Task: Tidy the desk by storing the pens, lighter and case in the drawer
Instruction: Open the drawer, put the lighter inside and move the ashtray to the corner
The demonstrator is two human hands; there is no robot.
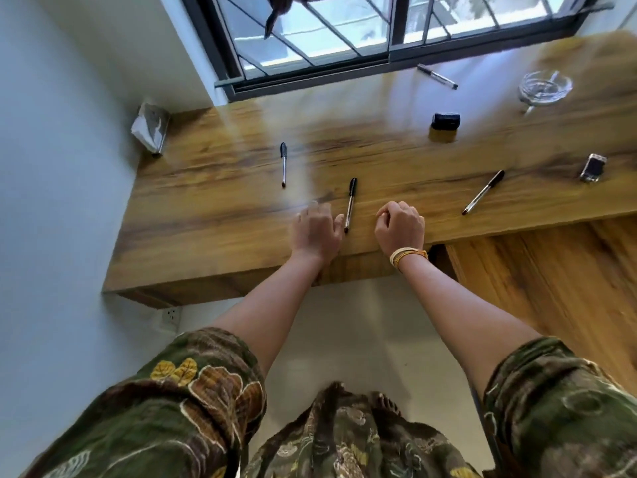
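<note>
Head view shows the gathering only starting: the left hand (315, 232), released, touches the nearest pen (350, 205) mid-frame on the bench (213, 215), the right hand (401, 227) (loosely clenched, empty) beside; next, pinching it up.

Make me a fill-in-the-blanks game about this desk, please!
1. The number of pens lying on the wooden desk is ____.
2. The pen between the hands has a cap coloured ____.
3. The bracelets sit on the ____ wrist.
4. The glass ashtray stands near the ____.

Missing words: four; black; right; window
</note>
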